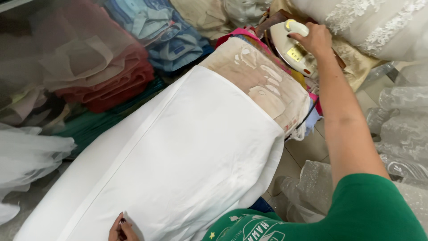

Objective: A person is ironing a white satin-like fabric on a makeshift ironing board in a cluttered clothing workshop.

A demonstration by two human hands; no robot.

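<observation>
iron (292, 47) parked at far end of ironing board (263, 85), right hand (317, 39) wrapped on its handle. left hand (121, 230) pinches white cloth (187, 156) at near edge; cloth lies smooth, mostly pressed i'd say.

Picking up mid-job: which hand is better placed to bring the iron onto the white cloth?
Right. The right hand already grips the iron at the board's far end; the left hand pinches the white cloth at its near edge.

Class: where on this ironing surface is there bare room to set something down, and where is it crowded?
Free: the white fabric between the left hand and the beige cover. Crowded: the far end, where the right hand grips the iron, and the folded clothes alongside.
</observation>
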